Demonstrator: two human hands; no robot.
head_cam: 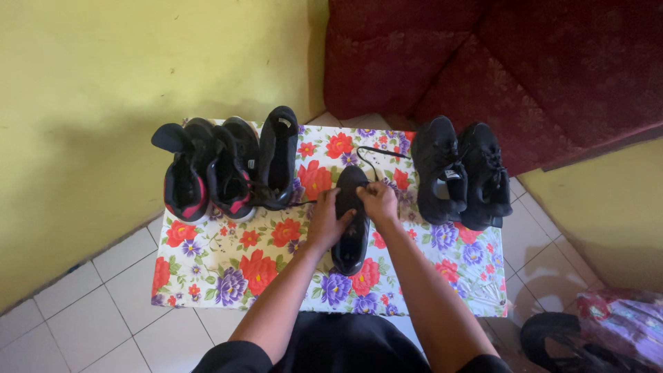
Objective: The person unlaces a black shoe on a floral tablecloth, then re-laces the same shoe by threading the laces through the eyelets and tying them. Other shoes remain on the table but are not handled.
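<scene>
Together, left hand (330, 220) and right hand (377, 202) grip a black shoe (351, 242).

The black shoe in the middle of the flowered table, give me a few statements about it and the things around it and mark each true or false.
1. Both hands, left hand and right hand, are on the black shoe. True.
2. The table is covered with a plain white cloth. False: the cloth is floral, red and purple.
3. A pair of black shoes stands on the right side of the table. True.
4. The shoes on the left are all white. False: the red and black shoes stand there beside a single black shoe.
5. A black lace trails from the middle shoe toward the far edge. True.
</scene>
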